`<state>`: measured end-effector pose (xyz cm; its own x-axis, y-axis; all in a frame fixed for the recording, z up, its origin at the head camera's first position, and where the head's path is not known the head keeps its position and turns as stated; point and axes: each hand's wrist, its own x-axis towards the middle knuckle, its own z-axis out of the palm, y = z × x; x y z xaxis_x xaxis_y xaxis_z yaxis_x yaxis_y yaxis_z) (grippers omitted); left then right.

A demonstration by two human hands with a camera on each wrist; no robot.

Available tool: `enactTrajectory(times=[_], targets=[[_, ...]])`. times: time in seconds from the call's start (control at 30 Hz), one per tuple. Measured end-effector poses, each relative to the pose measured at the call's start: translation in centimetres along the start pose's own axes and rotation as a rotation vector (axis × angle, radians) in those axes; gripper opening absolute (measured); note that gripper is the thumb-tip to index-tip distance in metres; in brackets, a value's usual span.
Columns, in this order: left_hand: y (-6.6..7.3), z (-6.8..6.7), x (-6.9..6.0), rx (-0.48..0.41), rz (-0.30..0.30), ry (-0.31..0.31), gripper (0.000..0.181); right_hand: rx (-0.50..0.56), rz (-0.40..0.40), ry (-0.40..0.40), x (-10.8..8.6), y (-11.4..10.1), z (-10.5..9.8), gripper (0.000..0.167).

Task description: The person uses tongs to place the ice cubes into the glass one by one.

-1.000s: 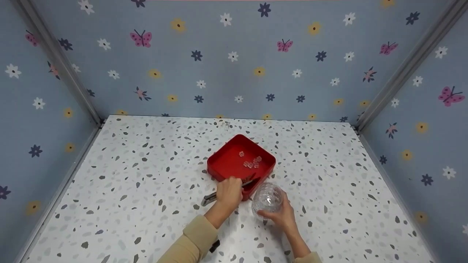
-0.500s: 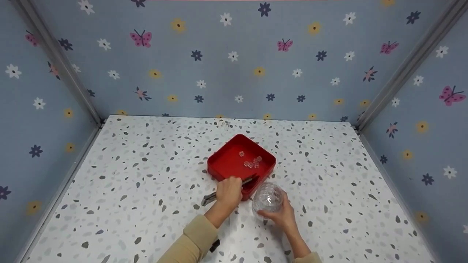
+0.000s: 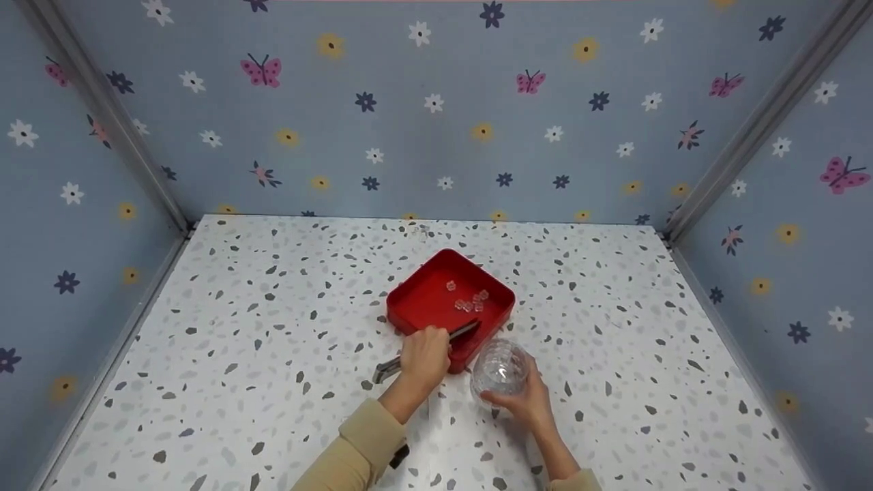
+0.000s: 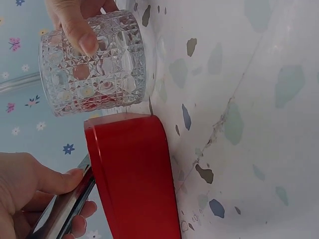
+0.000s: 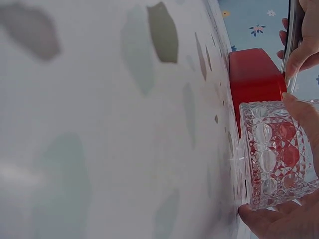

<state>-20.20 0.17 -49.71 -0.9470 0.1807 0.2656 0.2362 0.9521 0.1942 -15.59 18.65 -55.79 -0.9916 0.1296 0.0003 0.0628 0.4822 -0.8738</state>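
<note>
Red tray (image 3: 430,300), clear faceted glass (image 3: 501,368), grey-speckled white table (image 3: 273,307)

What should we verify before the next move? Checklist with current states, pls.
1. Left hand grips the metal tongs: ok, fingers and thumb around them.
2. Tongs' working end within the red tray: ok, seen from the head; height above the floor cannot be judged.
3. Piece caught in the tongs: cannot tell, the tips are dark and small.
4. Clear pieces available: ok, several lie in the tray.
5. Right hand steadies the cut-glass tumbler: ok, fingers and thumb around it, mouth up, beside the tray.
6. Tumbler contents: cannot tell, the faceted wall obscures the inside.
</note>
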Motion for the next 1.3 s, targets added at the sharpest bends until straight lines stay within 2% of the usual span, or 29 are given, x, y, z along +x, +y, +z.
enactTrajectory(times=[0.17,0.37,0.53,0.77,0.93,1.2,1.3], targets=[[-0.1,-0.5,0.0,0.0,0.003,0.02,0.011,-0.012,0.004,0.003,0.0,0.0,0.0,0.1],[-0.2,-1.4,0.0,-0.016,-0.013,0.012,0.007,-0.014,-0.009,-0.003,0.1,-0.1,-0.1,0.099],[-0.4,-1.9,-0.2,-0.025,-0.007,0.074,0.01,-0.014,-0.004,-0.009,0.1,0.0,-0.1,0.1],[-0.3,-2.9,-0.4,-0.062,-0.013,0.076,0.013,-0.017,0.025,-0.02,0.1,-0.1,-0.1,0.101],[-0.2,-3.6,-0.7,-0.083,-0.008,0.112,0.019,-0.005,0.024,-0.017,0.1,-0.1,-0.1,0.101],[0.3,-4.3,-1.1,-0.112,0.017,0.172,0.014,0.017,-0.001,-0.004,0.1,0.0,-0.1,0.1],[0.5,-4.5,-1.3,-0.114,0.027,0.181,0.015,0.014,0.021,-0.008,0.1,0.0,-0.1,0.101]])
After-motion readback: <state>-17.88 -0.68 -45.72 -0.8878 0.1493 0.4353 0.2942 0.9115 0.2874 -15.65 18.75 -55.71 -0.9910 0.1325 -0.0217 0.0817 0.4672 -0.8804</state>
